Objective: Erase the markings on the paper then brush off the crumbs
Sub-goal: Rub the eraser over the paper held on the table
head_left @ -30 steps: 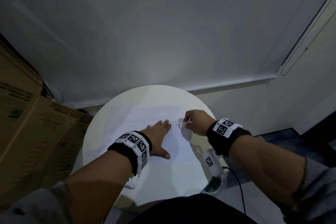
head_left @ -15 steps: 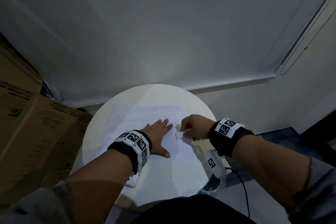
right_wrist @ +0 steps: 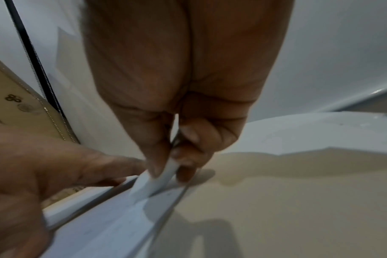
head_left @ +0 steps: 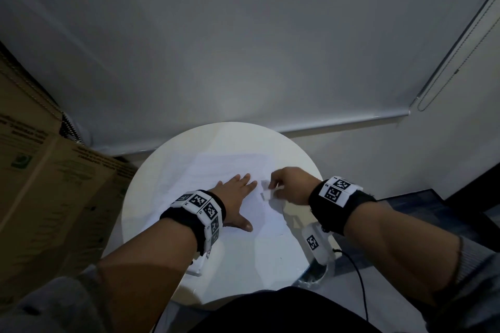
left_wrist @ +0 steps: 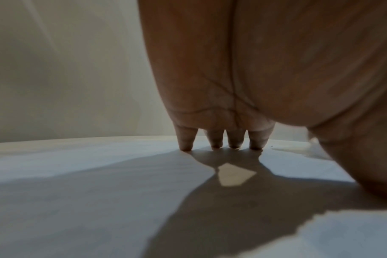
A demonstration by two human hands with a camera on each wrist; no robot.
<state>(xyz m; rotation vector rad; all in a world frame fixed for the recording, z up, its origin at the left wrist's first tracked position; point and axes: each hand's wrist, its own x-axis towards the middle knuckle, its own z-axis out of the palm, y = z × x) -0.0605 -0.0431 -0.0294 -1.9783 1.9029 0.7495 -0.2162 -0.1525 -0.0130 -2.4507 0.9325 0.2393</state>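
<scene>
Under both hands, paper (head_left: 205, 176) on round table (head_left: 162, 213): left hand (head_left: 235, 197) flat, fingers spread, pressing sheet; right hand (head_left: 289, 184) pinching white eraser (head_left: 266, 194) at sheet's right edge, bare tabletop beyond.

Left hand (head_left: 234, 199) flat, palm down, fingers (left_wrist: 234, 139) straight and slightly spread, thumb out to the side. Right hand (head_left: 288, 185) curled, thumb and fingertips (right_wrist: 183, 172) pinching a small white eraser (head_left: 266, 194). Both forearms extended, wrists banded.
</scene>
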